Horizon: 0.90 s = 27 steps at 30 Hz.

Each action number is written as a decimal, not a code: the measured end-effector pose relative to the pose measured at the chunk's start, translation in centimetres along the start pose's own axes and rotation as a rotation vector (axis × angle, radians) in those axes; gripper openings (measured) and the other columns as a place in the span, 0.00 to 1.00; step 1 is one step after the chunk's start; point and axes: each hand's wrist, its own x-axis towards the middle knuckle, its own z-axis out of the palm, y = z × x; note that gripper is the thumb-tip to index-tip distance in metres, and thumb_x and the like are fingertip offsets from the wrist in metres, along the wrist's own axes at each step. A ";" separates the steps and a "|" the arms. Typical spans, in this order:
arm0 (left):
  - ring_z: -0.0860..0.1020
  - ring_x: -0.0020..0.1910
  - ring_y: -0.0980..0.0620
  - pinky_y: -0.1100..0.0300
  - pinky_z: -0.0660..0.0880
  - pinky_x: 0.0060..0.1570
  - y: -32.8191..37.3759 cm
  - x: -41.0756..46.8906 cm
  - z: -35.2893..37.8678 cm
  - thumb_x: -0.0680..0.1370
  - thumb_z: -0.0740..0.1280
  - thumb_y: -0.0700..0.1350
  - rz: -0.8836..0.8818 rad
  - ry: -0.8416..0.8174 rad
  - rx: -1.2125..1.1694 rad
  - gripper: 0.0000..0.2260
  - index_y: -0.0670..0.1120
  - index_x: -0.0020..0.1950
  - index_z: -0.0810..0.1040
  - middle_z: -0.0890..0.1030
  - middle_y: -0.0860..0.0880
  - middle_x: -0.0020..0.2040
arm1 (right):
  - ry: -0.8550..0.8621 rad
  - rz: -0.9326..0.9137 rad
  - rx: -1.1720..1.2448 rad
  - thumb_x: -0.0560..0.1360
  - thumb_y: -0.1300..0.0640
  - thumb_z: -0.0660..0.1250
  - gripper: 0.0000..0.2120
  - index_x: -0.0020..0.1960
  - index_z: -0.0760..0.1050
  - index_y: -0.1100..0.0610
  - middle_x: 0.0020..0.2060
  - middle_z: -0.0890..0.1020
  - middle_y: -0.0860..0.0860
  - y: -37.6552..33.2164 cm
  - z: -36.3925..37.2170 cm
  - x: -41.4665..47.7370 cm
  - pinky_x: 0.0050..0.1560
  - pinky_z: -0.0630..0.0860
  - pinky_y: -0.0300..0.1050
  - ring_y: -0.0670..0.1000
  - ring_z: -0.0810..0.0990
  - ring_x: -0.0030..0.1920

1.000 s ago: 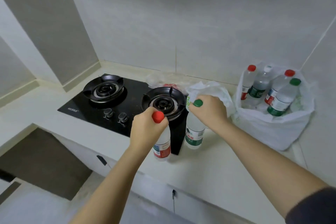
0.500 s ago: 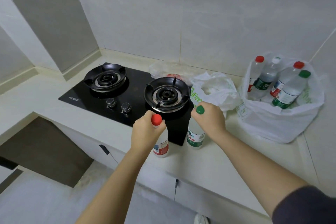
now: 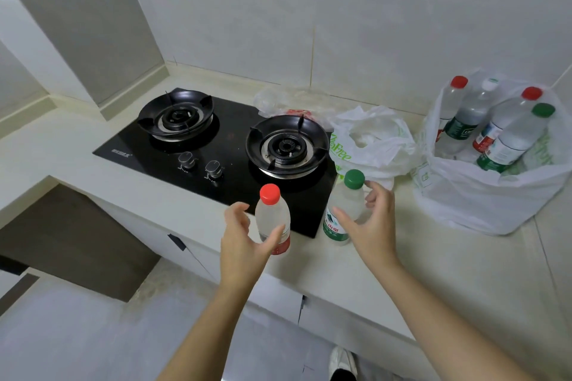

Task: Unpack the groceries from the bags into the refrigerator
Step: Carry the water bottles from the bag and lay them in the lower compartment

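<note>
Head view, findings as follows. Found red-capped bottle point(image 3: 270, 213) standing upright on counter point(image 3: 418, 272), at front edge of black gas hob point(image 3: 232, 133). Found green-capped bottle point(image 3: 346, 198) upright just beside it to the right, at front right corner of hob.

Noted left hand point(image 3: 244, 241) released, fingers spread and gently bent to the left of red-capped bottle, thumb crossing in front of its lower body; cannot tell whether thumb touches. Noted right hand point(image 3: 374, 219) likewise released, thumb in front of green-capped bottle above its label, fingers spread near its cap on the right; contact not determinable. Observed no closed grip on either bottle.

Recorded white plastic bag point(image 3: 483, 204) at far right of counter, near the wall, open at top, holding four further bottles point(image 3: 510, 139) leaning together: two with red caps, one green, one white. Recorded second white bag point(image 3: 374, 139), crumpled, with green lettering, between hob and the full bag, behind green-capped bottle. Logged clear plastic bag point(image 3: 291, 102) behind far right corner of hob, something red inside, not identifiable. Logged two burners point(image 3: 176, 116) and two knobs point(image 3: 213, 168) on hob. Logged shoe point(image 3: 342, 362) on floor at bottom edge, below counter front.
</note>
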 end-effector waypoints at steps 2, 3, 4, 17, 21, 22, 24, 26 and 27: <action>0.73 0.51 0.54 0.64 0.69 0.48 -1.7 -0.9 0.6 0.65 0.77 0.59 -0.055 0.010 -0.039 0.34 0.55 0.63 0.61 0.70 0.55 0.50 | -0.041 0.061 -0.006 0.61 0.45 0.78 0.40 0.68 0.67 0.56 0.52 0.69 0.47 2.1 0.4 -1.8 0.57 0.70 0.45 0.48 0.71 0.54; 0.72 0.51 0.55 0.65 0.69 0.46 -2.3 -1.2 1.0 0.63 0.76 0.62 -0.056 0.022 -0.039 0.36 0.56 0.63 0.61 0.69 0.57 0.51 | -0.069 0.105 -0.007 0.61 0.49 0.80 0.41 0.69 0.66 0.55 0.55 0.70 0.47 3.1 0.8 -2.5 0.60 0.71 0.48 0.49 0.71 0.57; 0.72 0.51 0.56 0.65 0.70 0.45 -2.8 -1.3 1.5 0.62 0.75 0.63 -0.053 0.033 -0.042 0.37 0.55 0.64 0.61 0.68 0.58 0.52 | -0.095 0.151 0.000 0.61 0.52 0.81 0.43 0.70 0.66 0.53 0.57 0.70 0.47 3.9 1.2 -3.1 0.62 0.72 0.51 0.49 0.72 0.60; 0.76 0.56 0.64 0.77 0.72 0.44 -4.8 -0.7 5.8 0.67 0.79 0.42 -0.197 0.006 -0.192 0.33 0.58 0.64 0.66 0.76 0.62 0.57 | -0.161 0.369 0.242 0.66 0.64 0.78 0.30 0.63 0.69 0.50 0.53 0.81 0.40 7.3 4.5 -2.8 0.56 0.79 0.49 0.43 0.81 0.54; 0.78 0.50 0.64 0.77 0.72 0.42 -5.3 -0.9 6.2 0.67 0.79 0.45 -0.237 0.018 -0.131 0.32 0.55 0.65 0.68 0.79 0.58 0.55 | -0.173 0.384 0.242 0.66 0.64 0.78 0.30 0.58 0.69 0.42 0.52 0.81 0.36 7.7 4.7 -2.8 0.55 0.76 0.43 0.42 0.81 0.54; 0.78 0.50 0.62 0.77 0.72 0.42 -5.4 -0.9 6.3 0.67 0.79 0.45 -0.240 0.018 -0.125 0.32 0.53 0.66 0.68 0.79 0.57 0.55 | -0.173 0.385 0.244 0.66 0.63 0.79 0.30 0.58 0.70 0.41 0.52 0.81 0.37 7.8 4.7 -2.8 0.56 0.76 0.44 0.43 0.81 0.55; 0.79 0.50 0.57 0.78 0.72 0.42 -5.4 -0.9 6.4 0.67 0.79 0.45 -0.252 0.015 -0.122 0.31 0.51 0.66 0.68 0.79 0.54 0.55 | -0.177 0.388 0.252 0.66 0.63 0.78 0.30 0.58 0.70 0.41 0.53 0.81 0.39 7.8 4.6 -2.8 0.58 0.77 0.47 0.44 0.81 0.56; 0.79 0.50 0.53 0.78 0.72 0.41 -5.3 -0.7 6.4 0.67 0.79 0.45 -0.270 0.006 -0.132 0.30 0.50 0.66 0.69 0.80 0.51 0.56 | -0.178 0.387 0.259 0.66 0.63 0.78 0.29 0.59 0.71 0.43 0.53 0.81 0.39 7.6 4.6 -2.8 0.58 0.77 0.49 0.45 0.81 0.56; 0.79 0.51 0.52 0.78 0.72 0.41 -5.3 -0.7 6.4 0.67 0.79 0.45 -0.278 0.000 -0.143 0.30 0.49 0.65 0.70 0.80 0.51 0.56 | -0.173 0.390 0.266 0.65 0.63 0.78 0.29 0.58 0.71 0.43 0.52 0.81 0.39 7.4 4.6 -2.7 0.58 0.77 0.50 0.46 0.81 0.56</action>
